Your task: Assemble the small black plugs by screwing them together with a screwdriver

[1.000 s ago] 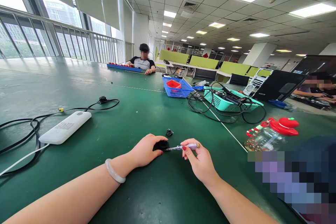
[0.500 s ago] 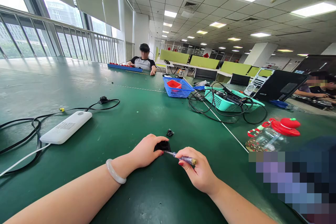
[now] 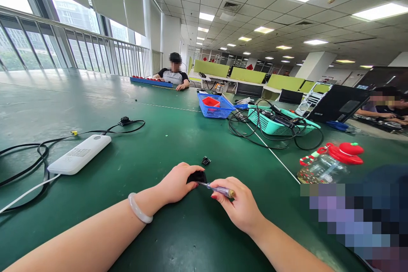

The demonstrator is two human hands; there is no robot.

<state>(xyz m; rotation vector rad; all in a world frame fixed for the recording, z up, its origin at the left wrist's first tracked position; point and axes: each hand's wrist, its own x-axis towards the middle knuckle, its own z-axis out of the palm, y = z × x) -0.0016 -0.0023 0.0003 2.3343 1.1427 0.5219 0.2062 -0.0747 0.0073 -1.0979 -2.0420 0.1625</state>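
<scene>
On the green table (image 3: 178, 140), my left hand (image 3: 178, 182) is closed around a small black block-like part (image 3: 198, 176), whose kind I cannot make out. A screwdriver (image 3: 222, 190) with a clear purplish handle and a yellowish end is gripped in my right hand (image 3: 237, 204). Its metal tip points left and meets the near edge of the black part, beside my left thumb. Just beyond the part lies a little black piece (image 3: 206, 160) with shiny bits, apart from both hands.
Left lies a white power bank (image 3: 79, 154) among black cables. Ahead stand a blue basket (image 3: 215, 110) with a red tray and a teal basket (image 3: 270, 127) heaped with cables. A red-lidded bottle (image 3: 331, 168) lies right. A person (image 3: 174, 74) sits across, near a blue rack (image 3: 151, 81).
My right hand has shifted slightly left with the screwdriver, whose handle has turned a little. My left hand and the black part hold still.
</scene>
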